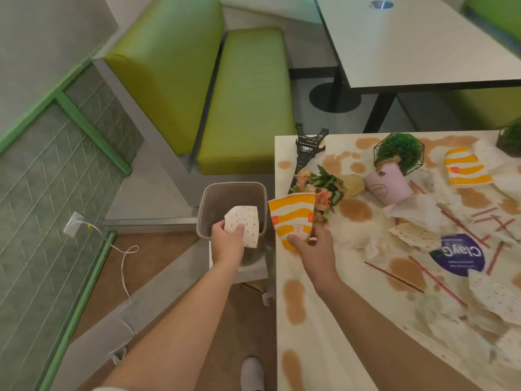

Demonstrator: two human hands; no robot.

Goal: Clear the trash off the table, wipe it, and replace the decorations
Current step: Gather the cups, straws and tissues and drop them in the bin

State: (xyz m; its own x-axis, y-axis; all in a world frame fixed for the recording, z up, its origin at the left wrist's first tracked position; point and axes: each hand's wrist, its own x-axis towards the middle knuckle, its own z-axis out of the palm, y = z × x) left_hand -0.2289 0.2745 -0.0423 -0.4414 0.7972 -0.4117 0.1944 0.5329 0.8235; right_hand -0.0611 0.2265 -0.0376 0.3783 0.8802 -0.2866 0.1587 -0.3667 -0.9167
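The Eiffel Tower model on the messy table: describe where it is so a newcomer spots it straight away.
Start at the stained table and go to its far left corner, the one nearest the green bench seat. The Eiffel Tower model lies toppled there, its feet poking past the table edge, beside the fallen flower bouquet. It is the only dark metal lattice piece; its neighbours are paper, flowers and greenery.

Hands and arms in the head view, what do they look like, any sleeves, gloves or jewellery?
Both arms are bare from the wrist as far up as the frame shows. The left hand and right hand wear no gloves; no rings, watch or bracelets are visible. No cables or markings show.
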